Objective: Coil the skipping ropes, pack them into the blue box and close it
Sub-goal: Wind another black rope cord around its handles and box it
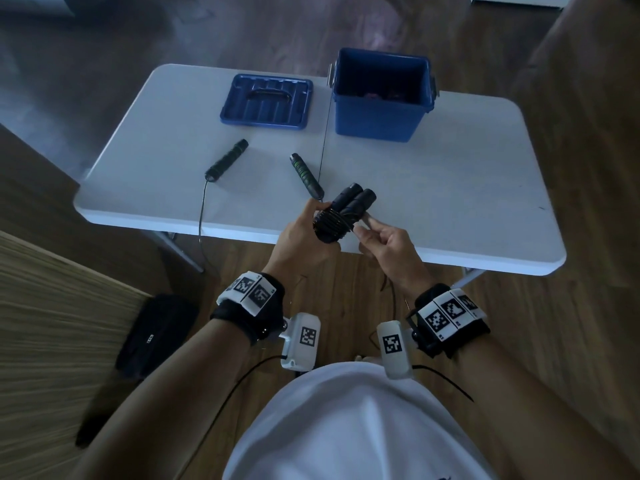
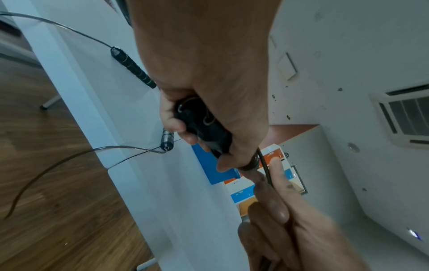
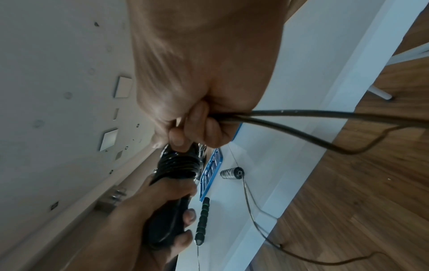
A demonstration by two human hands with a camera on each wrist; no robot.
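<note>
Left hand (image 1: pixel 300 237) is gripping paired black rope handles (image 1: pixel 341 213), cord-wrapped, pointing far-right; right hand (image 1: pixel 388 245) is pinching the cord (image 3: pixel 301 119)

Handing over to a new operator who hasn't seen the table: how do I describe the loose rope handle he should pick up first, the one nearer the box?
Start at the open blue plastic box on the white folding table. Toward the near edge, left of the box, lies a black ribbed rope handle with green rings. Unlike the plain black handle farther left, it sits beside the table's centre seam, near the left hand.
</note>
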